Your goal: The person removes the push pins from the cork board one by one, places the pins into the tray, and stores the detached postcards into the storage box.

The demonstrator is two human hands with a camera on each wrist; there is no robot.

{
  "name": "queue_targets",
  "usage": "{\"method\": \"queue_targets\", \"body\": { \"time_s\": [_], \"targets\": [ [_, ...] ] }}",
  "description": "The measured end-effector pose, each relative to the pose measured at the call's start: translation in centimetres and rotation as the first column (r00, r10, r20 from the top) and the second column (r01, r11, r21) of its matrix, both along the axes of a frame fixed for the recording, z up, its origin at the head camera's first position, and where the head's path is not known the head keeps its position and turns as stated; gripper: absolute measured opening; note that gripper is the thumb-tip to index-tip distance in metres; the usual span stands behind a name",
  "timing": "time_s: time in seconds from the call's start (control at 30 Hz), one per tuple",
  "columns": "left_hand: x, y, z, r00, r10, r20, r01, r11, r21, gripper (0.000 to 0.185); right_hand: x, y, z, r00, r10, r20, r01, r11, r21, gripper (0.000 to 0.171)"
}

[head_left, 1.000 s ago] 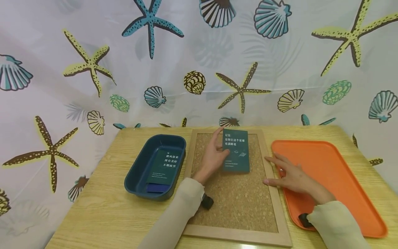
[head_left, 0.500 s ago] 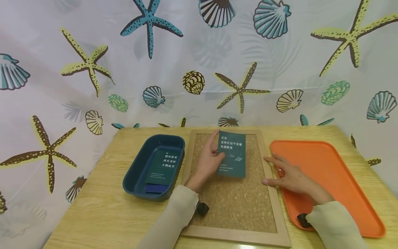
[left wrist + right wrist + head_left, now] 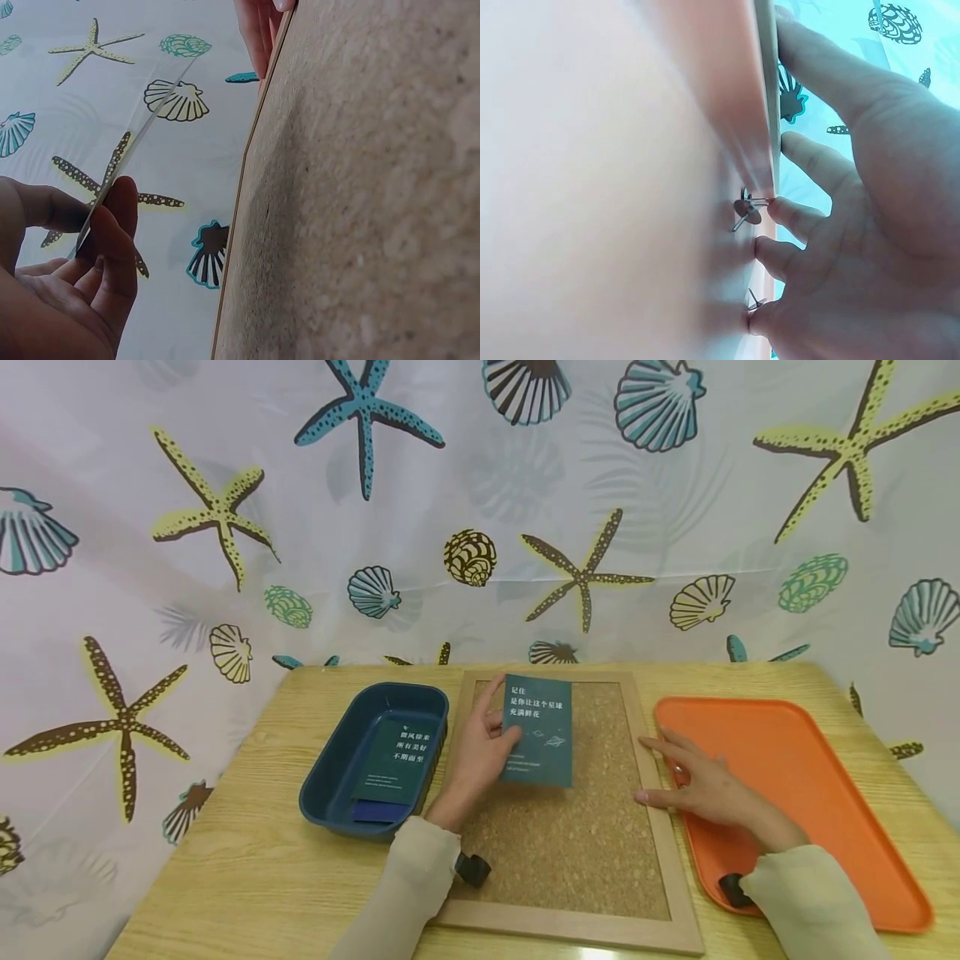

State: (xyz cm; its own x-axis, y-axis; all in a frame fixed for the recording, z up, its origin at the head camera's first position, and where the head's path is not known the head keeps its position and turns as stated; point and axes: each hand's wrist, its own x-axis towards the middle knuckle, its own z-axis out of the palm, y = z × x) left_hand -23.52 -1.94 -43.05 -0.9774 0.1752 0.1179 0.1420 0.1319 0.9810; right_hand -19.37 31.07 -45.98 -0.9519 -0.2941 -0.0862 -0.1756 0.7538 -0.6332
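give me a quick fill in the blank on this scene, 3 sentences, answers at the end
1. The left hand holds a dark green card above the ____ board.
2. A second green card lies inside the ____ bin.
3. The right hand rests at the edge of the ____ tray, beside thumbtacks.

Missing words: cork; blue; orange

Left hand [image 3: 52, 300] is pinching a card [image 3: 124, 161] edge-on between thumb and fingers, just off the board's [image 3: 360, 195] framed edge. Another hand's fingers [image 3: 259, 30] are touching that edge at the far end.
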Motion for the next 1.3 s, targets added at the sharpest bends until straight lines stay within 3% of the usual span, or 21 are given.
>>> {"method": "queue_targets", "body": {
  "time_s": [0.33, 0.6, 1.3],
  "targets": [
    [0.9, -1.6, -0.1, 1.000, -0.004, -0.020, 0.005, 0.998, 0.056, 0.079, 0.0, 0.0, 0.2, 1.000, 0.001, -0.007, -0.001, 1.000, -0.003, 0.093],
    [1.1, -3.2, -0.1, 0.999, 0.051, 0.013, -0.051, 0.999, 0.008, 0.076, 0.0, -0.1, 0.2, 1.000, 0.002, -0.007, -0.002, 1.000, 0.006, 0.094],
    [2.3, -6.3, 0.5, 0.990, 0.136, -0.045, -0.140, 0.985, -0.103, 0.061, 0.0, 0.1, -0.1, 1.000, -0.002, 0.008, 0.002, 1.000, -0.007, 0.094]
  ]
}}
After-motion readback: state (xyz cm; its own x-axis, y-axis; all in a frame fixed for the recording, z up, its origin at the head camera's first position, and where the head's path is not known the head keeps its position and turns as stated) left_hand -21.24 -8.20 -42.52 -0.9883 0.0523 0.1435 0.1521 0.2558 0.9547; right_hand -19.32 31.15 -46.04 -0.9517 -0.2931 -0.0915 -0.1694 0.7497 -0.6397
